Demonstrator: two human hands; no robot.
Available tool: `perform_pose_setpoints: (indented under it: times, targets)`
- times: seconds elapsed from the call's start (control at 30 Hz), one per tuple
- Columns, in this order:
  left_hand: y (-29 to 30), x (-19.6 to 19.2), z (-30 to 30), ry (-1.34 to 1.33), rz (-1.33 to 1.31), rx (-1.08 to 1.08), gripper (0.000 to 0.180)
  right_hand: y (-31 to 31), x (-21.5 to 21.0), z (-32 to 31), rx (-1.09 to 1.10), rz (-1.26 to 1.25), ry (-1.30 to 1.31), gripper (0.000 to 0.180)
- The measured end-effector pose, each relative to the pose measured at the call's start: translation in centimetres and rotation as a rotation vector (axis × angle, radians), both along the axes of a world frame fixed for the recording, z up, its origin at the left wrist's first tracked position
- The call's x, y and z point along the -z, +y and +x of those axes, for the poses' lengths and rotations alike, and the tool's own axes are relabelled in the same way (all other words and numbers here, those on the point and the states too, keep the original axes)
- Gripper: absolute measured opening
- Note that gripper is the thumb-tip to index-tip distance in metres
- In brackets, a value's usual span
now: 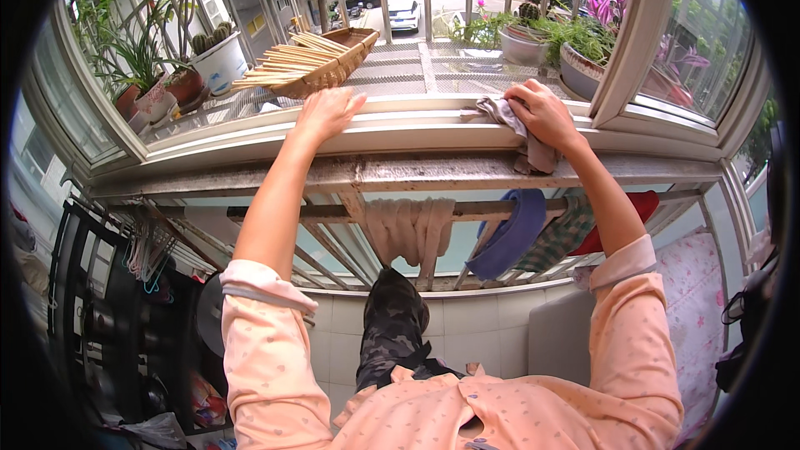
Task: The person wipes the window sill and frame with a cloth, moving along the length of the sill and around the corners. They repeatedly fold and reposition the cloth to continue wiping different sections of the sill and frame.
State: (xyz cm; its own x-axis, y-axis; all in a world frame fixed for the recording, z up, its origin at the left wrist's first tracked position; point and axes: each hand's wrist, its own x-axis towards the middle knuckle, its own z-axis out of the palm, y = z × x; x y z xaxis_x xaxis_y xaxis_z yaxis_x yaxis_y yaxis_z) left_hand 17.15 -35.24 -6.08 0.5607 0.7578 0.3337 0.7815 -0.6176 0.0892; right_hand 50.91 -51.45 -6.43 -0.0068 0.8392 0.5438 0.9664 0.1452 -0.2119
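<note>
The grey rag (508,117), soft, light and limp, is bunched on the white window sill (417,112) under the right hand (546,112), whose fingers are closed on it; it is best gripped mid-bunch. The left hand (327,112) is laid flat, fingers spread, on the sill.

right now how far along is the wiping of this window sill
Early to midway, at a guess. In hand: the right hand presses a grey rag on the white window track, while the left hand rests flat on it. Done: cannot tell. Left: the stone ledge below looks stained.

home balcony | potted plants (158,75) on barred ledge | cloths on drying rail (333,212) | street below
</note>
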Motion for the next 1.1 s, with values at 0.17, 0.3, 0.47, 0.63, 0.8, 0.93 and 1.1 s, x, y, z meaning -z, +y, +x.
perform_pose_setpoints:
  times: [0.17,0.3,0.47,0.63,0.8,0.93,1.1]
  targets:
    - [0.5,1.5,-0.5,-0.146,0.081,0.053,0.043,-0.1,0.0,-0.1,-0.026,0.034,0.016,0.015]
    - [0.1,1.9,-0.4,-0.021,0.121,0.056,0.046,-0.1,-0.4,-0.4,-0.038,0.019,0.029,0.016]
    - [-1.3,1.5,-0.4,-0.091,0.133,0.069,0.038,0.3,-1.4,-1.4,-0.043,0.022,0.16,0.015]
    - [-1.4,-0.3,-0.8,-0.122,0.022,0.13,0.038,0.9,-2.2,-2.1,0.051,-0.003,0.233,0.015]
    - [-1.0,-1.4,-0.8,-0.025,0.042,0.112,0.043,1.4,-2.9,-1.6,0.076,-0.091,0.294,0.014]
    - [-0.7,-1.7,-0.6,0.058,0.017,0.105,0.045,2.0,-3.5,-0.6,0.065,-0.209,0.387,0.011]
    - [-0.7,-2.0,-0.4,0.151,0.01,0.109,0.052,4.2,-6.0,0.0,0.243,-0.524,0.453,0.012]
